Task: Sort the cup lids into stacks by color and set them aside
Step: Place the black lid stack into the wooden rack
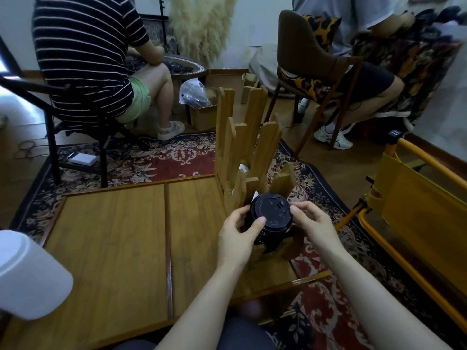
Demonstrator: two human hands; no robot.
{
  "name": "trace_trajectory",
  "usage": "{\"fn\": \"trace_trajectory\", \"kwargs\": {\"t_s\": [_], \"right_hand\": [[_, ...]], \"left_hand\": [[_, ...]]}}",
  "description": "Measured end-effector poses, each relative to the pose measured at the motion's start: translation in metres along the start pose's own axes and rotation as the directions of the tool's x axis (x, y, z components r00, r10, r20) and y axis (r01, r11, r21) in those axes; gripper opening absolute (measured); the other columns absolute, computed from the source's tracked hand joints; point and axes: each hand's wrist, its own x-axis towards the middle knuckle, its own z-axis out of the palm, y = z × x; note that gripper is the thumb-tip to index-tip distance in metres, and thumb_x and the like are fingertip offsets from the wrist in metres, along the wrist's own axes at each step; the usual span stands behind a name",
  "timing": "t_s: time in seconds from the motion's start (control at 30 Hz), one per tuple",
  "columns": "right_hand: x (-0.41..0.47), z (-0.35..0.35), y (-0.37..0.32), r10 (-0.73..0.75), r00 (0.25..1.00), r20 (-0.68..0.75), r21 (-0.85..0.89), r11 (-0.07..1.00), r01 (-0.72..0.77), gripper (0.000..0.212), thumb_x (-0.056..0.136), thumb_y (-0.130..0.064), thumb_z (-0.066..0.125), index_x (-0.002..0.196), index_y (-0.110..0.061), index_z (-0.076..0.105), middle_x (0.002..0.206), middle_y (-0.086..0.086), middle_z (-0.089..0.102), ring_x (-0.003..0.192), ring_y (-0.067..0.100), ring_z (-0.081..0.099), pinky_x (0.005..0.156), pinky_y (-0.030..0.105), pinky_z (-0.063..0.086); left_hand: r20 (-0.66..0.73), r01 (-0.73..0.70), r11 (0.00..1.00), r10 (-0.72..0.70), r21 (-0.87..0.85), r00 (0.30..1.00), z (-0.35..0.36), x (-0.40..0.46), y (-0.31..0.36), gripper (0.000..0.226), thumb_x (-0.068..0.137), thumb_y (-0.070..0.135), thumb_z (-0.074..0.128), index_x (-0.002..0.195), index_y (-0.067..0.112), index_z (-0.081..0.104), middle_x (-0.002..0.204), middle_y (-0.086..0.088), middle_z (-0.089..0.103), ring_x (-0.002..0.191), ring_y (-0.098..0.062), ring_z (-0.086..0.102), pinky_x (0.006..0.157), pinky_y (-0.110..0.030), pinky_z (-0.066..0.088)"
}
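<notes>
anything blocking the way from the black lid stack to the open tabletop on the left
Nothing visible does. Both hands, left hand and right hand, grip the black lid stack in front of the wooden picket box; the tabletop to its left is bare wood.

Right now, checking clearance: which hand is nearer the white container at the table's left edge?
Left. The left hand grips the black lid stack on the side facing the white container; the right hand holds its far side.
</notes>
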Motion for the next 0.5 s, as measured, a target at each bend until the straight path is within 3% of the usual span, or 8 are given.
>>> {"fn": "trace_trajectory", "kwargs": {"t_s": [0.07,0.2,0.3,0.5], "right_hand": [[0.003,0.000,-0.004,0.013,1.000,0.021,-0.021,1.000,-0.012,0.016,0.096,-0.021,0.059,0.105,-0.011,0.068,0.104,0.001,0.072,0.099,0.016,0.068,0.076,0.020,0.053],[0.008,0.001,-0.010,0.042,0.999,0.024,-0.043,0.998,-0.041,0.017,0.097,-0.018,0.058,0.106,-0.008,0.067,0.106,0.005,0.071,0.097,0.017,0.068,0.076,0.022,0.055],[0.006,0.002,-0.012,0.037,0.999,0.025,-0.042,0.998,-0.036,0.019,0.097,-0.020,0.059,0.110,-0.010,0.067,0.109,0.004,0.071,0.101,0.016,0.067,0.075,0.019,0.054],[-0.003,0.002,-0.013,-0.013,1.000,-0.026,-0.081,0.997,0.010,0.023,0.096,-0.026,0.060,0.116,-0.018,0.066,0.114,-0.002,0.068,0.108,0.013,0.064,0.085,0.024,0.053]], "left_hand": [[0.009,-0.005,1.000,0.005,0.022,1.000,-0.001,0.000,-0.001,0.044,0.085,0.043,0.076,0.125,0.035,0.059,0.132,0.010,0.059,0.125,-0.013,0.053,0.107,-0.040,0.048],[0.024,-0.019,0.997,0.017,0.074,1.000,0.000,0.001,-0.004,0.061,0.081,0.049,0.077,0.136,0.036,0.054,0.141,0.008,0.054,0.129,-0.013,0.051,0.108,-0.043,0.046],[0.023,-0.025,0.997,0.023,0.076,0.999,-0.002,0.001,-0.005,0.061,0.081,0.050,0.077,0.136,0.036,0.053,0.141,0.008,0.054,0.128,-0.013,0.051,0.108,-0.044,0.047],[0.020,-0.039,0.997,0.037,0.063,0.999,-0.006,-0.001,0.000,0.057,0.083,0.044,0.077,0.135,0.038,0.054,0.140,0.008,0.054,0.128,-0.011,0.052,0.109,-0.042,0.046]]}}
